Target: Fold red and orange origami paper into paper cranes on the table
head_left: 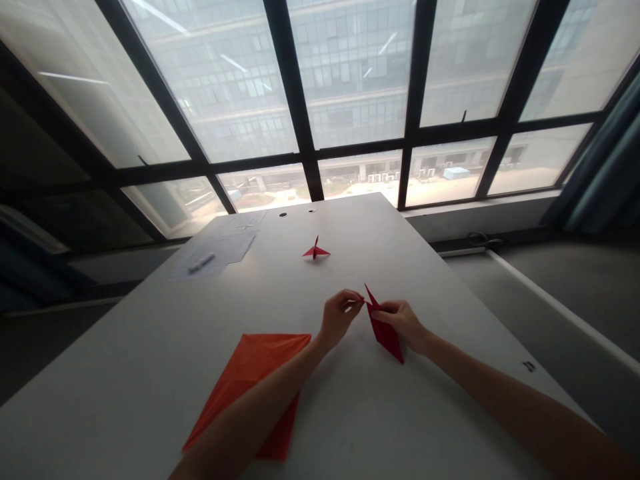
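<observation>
A folded red paper point(386, 337) with a narrow pointed tip is held above the white table, tilted, by my right hand point(400, 321), its fingers closed on the paper's side. My left hand point(341, 313) pinches at the paper's left edge near the top, thumb and fingertips together on a small point of it. Farther back on the table stands a finished-looking red origami crane point(316, 252) with spread wings. An orange-red sheet of paper point(250, 367) lies under my left forearm, which covers part of it.
White printed sheets point(235, 233) lie at the table's far left, with a whitish pen-like object point(202, 263) on them. A small dark mark point(529, 366) is near the right edge of the white table point(345, 413). Large windows stand beyond the far edge.
</observation>
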`<act>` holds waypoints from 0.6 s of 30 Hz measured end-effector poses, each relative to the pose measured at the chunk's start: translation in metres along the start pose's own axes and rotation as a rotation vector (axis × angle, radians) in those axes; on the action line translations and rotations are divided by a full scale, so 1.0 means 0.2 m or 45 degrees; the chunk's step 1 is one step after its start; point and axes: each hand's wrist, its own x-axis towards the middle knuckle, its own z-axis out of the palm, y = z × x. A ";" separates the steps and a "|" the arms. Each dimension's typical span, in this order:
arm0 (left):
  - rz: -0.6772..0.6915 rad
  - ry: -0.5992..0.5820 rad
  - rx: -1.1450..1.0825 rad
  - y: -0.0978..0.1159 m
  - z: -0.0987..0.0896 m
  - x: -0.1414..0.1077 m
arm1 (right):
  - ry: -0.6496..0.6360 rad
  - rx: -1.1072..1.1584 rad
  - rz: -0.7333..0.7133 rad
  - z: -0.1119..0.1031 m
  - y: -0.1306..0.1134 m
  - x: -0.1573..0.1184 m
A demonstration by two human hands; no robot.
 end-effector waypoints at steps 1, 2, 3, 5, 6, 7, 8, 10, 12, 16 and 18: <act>0.007 0.001 0.033 0.00 0.01 -0.01 | 0.032 0.004 -0.020 0.00 0.00 0.00; 0.009 -0.006 0.056 0.01 0.01 -0.01 | 0.060 0.006 -0.044 0.01 0.00 0.00; 0.006 -0.016 0.072 0.00 0.01 -0.02 | 0.084 0.004 -0.071 0.01 0.01 0.00; -0.014 -0.024 0.086 0.00 0.02 -0.03 | 0.117 -0.008 -0.126 0.02 0.01 0.00; -0.029 -0.024 0.089 -0.01 0.02 -0.03 | 0.128 -0.015 -0.149 0.02 0.01 0.00; -0.046 -0.024 0.091 -0.01 0.03 -0.03 | 0.137 -0.022 -0.168 0.02 0.02 0.00; -0.062 -0.028 0.092 -0.02 0.03 -0.03 | 0.139 -0.029 -0.182 0.02 0.02 0.00; -0.083 -0.057 0.077 -0.02 0.03 -0.03 | 0.126 -0.048 -0.206 0.02 0.03 0.01; -0.111 -0.092 0.038 -0.01 0.02 -0.03 | 0.111 -0.075 -0.232 0.02 0.04 0.01; -0.271 -0.132 -0.070 0.02 0.02 -0.02 | 0.087 -0.139 -0.276 0.02 0.05 0.01; -0.317 -0.139 -0.134 0.03 0.01 -0.01 | 0.072 -0.180 -0.278 0.02 0.05 0.02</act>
